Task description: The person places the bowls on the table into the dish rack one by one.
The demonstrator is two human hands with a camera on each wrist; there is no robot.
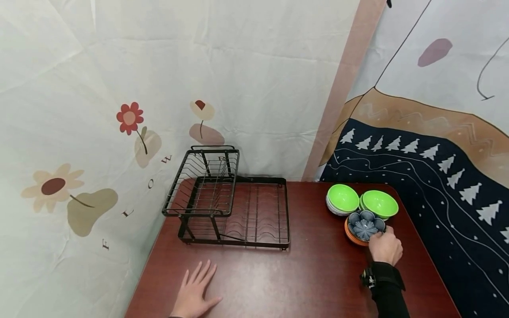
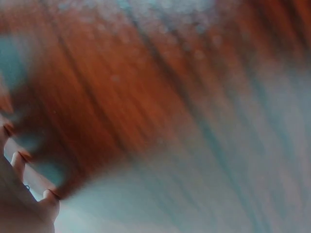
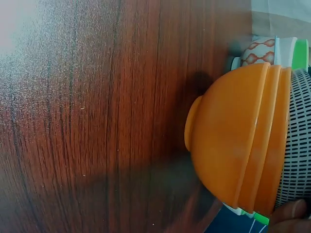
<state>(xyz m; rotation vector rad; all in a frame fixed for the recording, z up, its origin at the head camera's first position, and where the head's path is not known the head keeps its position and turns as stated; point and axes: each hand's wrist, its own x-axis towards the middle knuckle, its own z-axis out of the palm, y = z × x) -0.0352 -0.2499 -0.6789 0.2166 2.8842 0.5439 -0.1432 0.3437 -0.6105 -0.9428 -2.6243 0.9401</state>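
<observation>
My right hand pinches the near right rim of a dark grey, flower-shaped bowl. This bowl sits on a stack of orange bowls; the right wrist view shows its dash-patterned outer side above several nested orange rims, with fingertips at its edge. Just behind stand two stacks topped by a left green bowl and a right green bowl. My left hand rests on the table with its fingers spread, holding nothing. In the left wrist view only its fingertips show, at the lower left.
A black two-tier wire dish rack stands at the back left of the reddish-brown table. Its raised basket is on the left side. Printed cloth hangs behind the table and along its right edge.
</observation>
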